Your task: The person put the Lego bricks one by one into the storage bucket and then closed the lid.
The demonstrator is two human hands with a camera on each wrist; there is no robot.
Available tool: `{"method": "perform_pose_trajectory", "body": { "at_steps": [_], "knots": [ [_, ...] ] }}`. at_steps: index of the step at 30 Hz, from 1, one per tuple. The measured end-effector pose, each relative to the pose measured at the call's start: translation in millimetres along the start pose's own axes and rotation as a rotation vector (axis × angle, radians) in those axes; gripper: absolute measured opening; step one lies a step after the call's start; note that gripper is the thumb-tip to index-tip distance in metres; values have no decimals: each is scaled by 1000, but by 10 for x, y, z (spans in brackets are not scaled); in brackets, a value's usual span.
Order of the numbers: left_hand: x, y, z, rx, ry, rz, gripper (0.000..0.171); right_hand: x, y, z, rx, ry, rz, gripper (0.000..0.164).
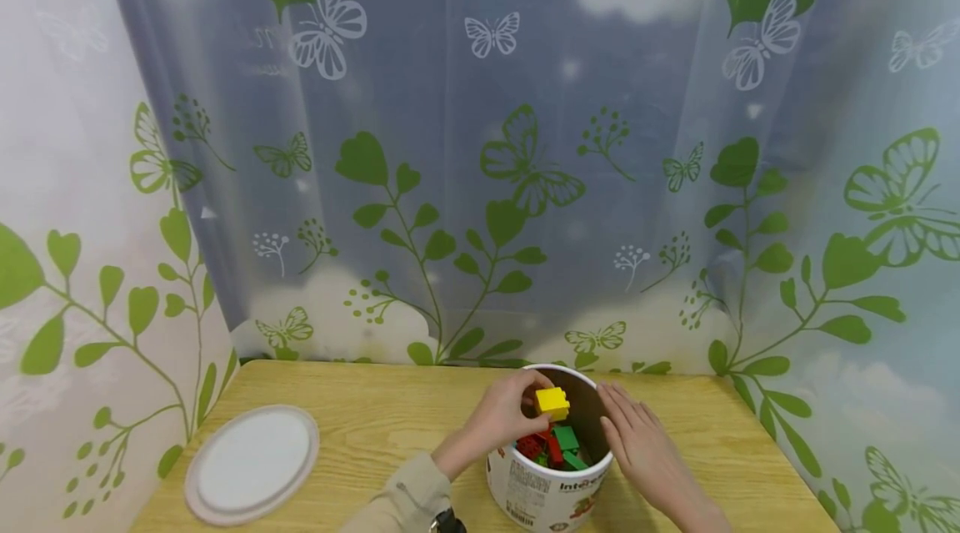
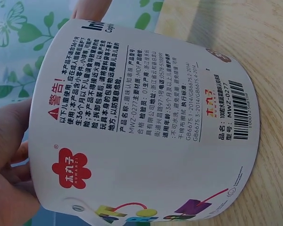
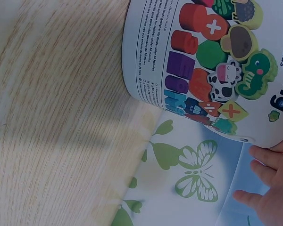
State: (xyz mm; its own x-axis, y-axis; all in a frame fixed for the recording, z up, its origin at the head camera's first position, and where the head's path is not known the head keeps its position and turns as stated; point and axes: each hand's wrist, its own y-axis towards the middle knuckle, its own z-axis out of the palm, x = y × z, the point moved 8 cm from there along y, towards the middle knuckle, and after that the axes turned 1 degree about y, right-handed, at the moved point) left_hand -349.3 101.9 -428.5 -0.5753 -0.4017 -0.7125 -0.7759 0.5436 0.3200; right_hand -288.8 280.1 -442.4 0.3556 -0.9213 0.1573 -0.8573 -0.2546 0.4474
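Note:
A white round tub [image 1: 551,491] with printed sides stands at the front of the table, its top uncovered. Over its mouth my left hand [image 1: 498,416] pinches a yellow toy brick [image 1: 552,403] between thumb and fingers. Red and green bricks [image 1: 566,438] lie inside the tub, below the yellow one. My right hand [image 1: 645,450] rests with straight fingers against the tub's right rim. In the left wrist view, the left hand [image 2: 9,160] shows at the tub's rim, its brick hidden. The right wrist view has the right hand's fingers [image 3: 264,162] at the rim.
A round white lid [image 1: 251,462] lies on the left of the wooden table [image 1: 375,408]. Behind the table hangs a curtain [image 1: 450,183] with green leaves and butterflies, which also runs along both sides.

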Motion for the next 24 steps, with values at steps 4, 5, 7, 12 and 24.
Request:
{"method": "perform_pose_trajectory", "body": {
  "at_steps": [4,5,7,12,24],
  "knots": [
    [-2,-3,8,39,58,9,33,7,5,-5,-10,-5,-6,46],
    [-5,-5,11,50,75,16,33,4,4,-3,-9,-5,-4,46],
    [-12,-6,16,68,97,28,32,-4,4,9,-2,-6,3,46],
    [-12,-1,23,91,108,37,31,-28,3,39,31,-4,25,47],
    [-48,-16,8,55,15,56,27,0,-5,-1,-32,-11,-19,46]
  ]
}}
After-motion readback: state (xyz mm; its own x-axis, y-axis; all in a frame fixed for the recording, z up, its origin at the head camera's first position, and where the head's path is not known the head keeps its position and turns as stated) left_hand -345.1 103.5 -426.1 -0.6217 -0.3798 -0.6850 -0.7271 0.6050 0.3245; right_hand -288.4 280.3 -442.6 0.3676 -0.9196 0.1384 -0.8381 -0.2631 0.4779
